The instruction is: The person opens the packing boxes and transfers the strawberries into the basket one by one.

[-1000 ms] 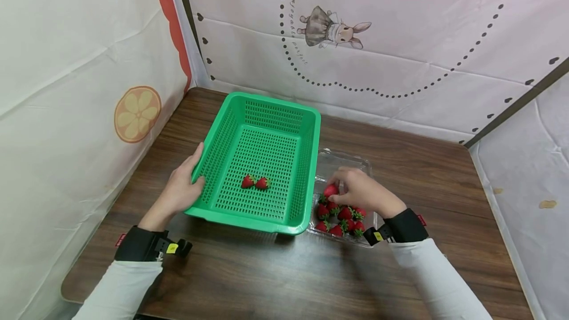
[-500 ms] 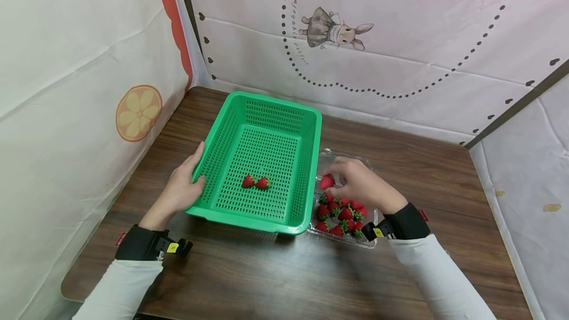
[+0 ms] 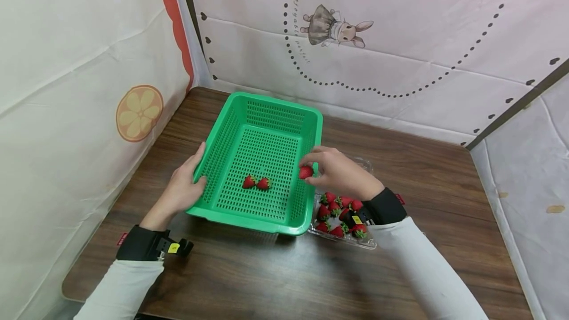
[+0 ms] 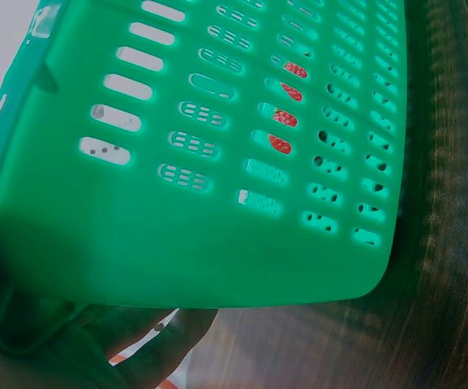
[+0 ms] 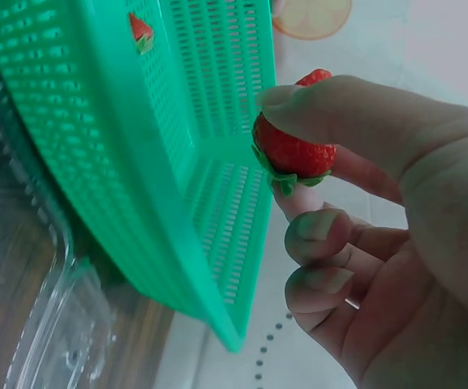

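Observation:
My right hand (image 3: 340, 173) pinches a red strawberry (image 5: 294, 154) between thumb and fingers, over the right rim of the green plastic basket (image 3: 275, 217). Its green leaves point downward in the right wrist view. At the basket's left side my left hand (image 3: 180, 186) grips the rim, thumb on the inner side and fingers outside; in the left wrist view the basket wall hides part of that hand. Two strawberries (image 3: 264, 183) lie side by side on the basket floor. Several more strawberries (image 3: 339, 231) sit in a clear plastic box (image 3: 366, 245) right of the basket, partly under my right forearm.
Everything stands on a dark wooden table (image 3: 266, 280). A pale printed cloth wall (image 3: 400, 28) rises behind it, with more cloth at the left and right sides.
My right hand has lifted a strawberry out of the clear box and carried it left to the basket's right rim. My left hand keeps its grip in the same place.

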The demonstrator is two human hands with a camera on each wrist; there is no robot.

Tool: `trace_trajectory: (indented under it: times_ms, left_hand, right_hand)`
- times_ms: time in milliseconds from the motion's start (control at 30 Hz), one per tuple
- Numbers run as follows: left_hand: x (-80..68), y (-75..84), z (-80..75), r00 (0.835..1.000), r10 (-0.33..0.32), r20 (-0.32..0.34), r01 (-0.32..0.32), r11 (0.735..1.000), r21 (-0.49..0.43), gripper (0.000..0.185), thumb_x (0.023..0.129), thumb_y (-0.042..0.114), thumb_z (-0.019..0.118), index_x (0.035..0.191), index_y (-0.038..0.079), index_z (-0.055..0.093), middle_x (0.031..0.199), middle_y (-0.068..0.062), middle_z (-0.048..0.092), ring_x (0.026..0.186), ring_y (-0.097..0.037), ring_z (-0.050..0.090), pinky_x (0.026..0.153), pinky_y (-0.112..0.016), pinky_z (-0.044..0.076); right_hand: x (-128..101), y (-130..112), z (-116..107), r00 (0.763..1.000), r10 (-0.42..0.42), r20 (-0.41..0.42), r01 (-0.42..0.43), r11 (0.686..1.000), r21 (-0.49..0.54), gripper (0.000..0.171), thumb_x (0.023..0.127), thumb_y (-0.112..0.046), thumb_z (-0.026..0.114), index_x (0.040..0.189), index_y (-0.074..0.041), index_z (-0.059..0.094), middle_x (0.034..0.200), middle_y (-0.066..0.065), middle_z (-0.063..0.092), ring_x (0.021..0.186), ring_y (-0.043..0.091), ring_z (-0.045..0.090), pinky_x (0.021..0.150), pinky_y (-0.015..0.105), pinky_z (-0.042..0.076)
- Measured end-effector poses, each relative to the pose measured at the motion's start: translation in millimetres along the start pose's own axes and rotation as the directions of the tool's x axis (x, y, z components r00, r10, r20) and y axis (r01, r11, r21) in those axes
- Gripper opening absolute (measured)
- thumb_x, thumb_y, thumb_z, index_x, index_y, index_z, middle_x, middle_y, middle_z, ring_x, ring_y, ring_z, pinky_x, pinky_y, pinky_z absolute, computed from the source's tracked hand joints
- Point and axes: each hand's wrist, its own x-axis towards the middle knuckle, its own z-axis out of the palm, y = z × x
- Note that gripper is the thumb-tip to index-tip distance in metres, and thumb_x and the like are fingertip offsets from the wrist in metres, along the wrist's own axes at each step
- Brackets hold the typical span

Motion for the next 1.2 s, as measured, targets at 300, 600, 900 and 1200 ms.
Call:
trace_trajectory:
  times_ms: [300, 600, 900, 1200]
  left_hand:
    - [2.1, 8.4, 3.1, 1.0, -0.019, -0.014, 0.019, 1.0, -0.004, 0.082, 0.095, -0.002, 0.042, 0.155, 0.031, -0.003, 0.159, -0.022, 0.02, 0.124, -0.039, 0.042, 0.094, -0.052, 0.038]
    - [4.0, 14.1, 6.1, 1.0, -0.023, -0.016, 0.023, 1.0, -0.01, 0.081, 0.095, -0.001, 0.041, 0.155, 0.03, -0.003, 0.159, -0.023, 0.019, 0.128, -0.04, 0.039, 0.095, -0.053, 0.036]
    - [5.4, 17.7, 9.0, 0.999, -0.039, -0.023, 0.039, 0.999, -0.005, 0.081, 0.095, -0.001, 0.041, 0.155, 0.031, -0.003, 0.159, -0.022, 0.018, 0.121, -0.039, 0.043, 0.091, -0.05, 0.038]
    - [6.8, 22.7, 11.7, 0.998, -0.05, -0.032, 0.05, 0.999, -0.012, 0.081, 0.094, -0.001, 0.041, 0.155, 0.03, -0.002, 0.159, -0.022, 0.019, 0.118, -0.038, 0.045, 0.087, -0.047, 0.04]
  right_hand:
    - [26, -6, -2, 0.997, 0.007, 0.076, -0.005, 1.0, -0.029, 0.026, 0.091, -0.021, 0.067, 0.116, -0.015, 0.067, 0.114, -0.002, 0.058, 0.103, 0.019, 0.052, 0.083, 0.031, 0.045]
    - [51, -3, -2, 0.992, -0.095, 0.079, 0.1, 0.992, -0.071, 0.023, 0.088, -0.016, 0.07, 0.11, -0.01, 0.07, 0.106, 0.004, 0.064, 0.094, 0.021, 0.054, 0.077, 0.03, 0.044]
    - [77, 3, 4, 0.985, -0.076, 0.153, 0.089, 0.992, -0.084, 0.016, 0.087, -0.02, 0.071, 0.101, -0.013, 0.068, 0.101, 0.001, 0.067, 0.1, 0.021, 0.059, 0.104, 0.041, 0.036]
    - [95, 6, 9, 0.973, -0.052, 0.226, 0.066, 0.996, -0.052, 0.016, 0.088, -0.019, 0.071, 0.101, -0.013, 0.067, 0.099, 0.0, 0.069, 0.096, 0.017, 0.062, 0.09, 0.034, 0.046]
